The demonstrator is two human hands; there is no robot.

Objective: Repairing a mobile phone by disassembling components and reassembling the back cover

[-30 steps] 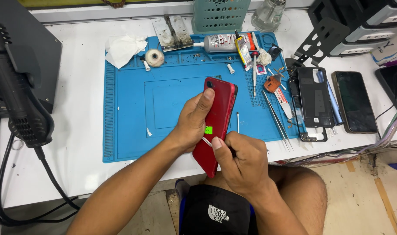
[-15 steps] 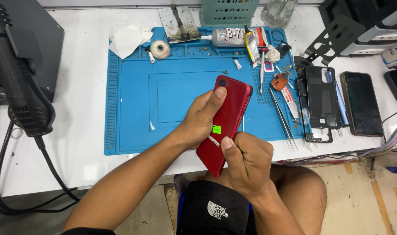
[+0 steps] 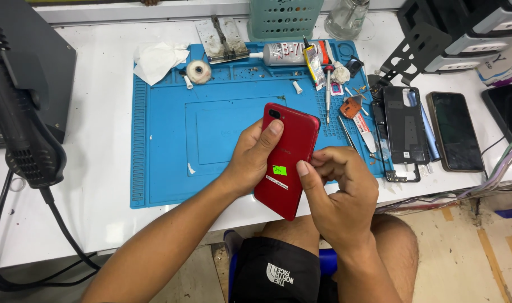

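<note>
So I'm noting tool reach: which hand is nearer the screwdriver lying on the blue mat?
Right. The right hand sits just below the screwdriver; the left hand holds the red phone, farther left.

Phone [image 3: 287, 157] above mat [image 3: 171, 140]

left hand [image 3: 250, 160] grips red phone [image 3: 287, 157] | right hand [image 3: 340, 191] touches its edge | above blue mat [image 3: 171, 140]

Green sticker [image 3: 279, 170] on red phone [image 3: 287, 151]
</note>
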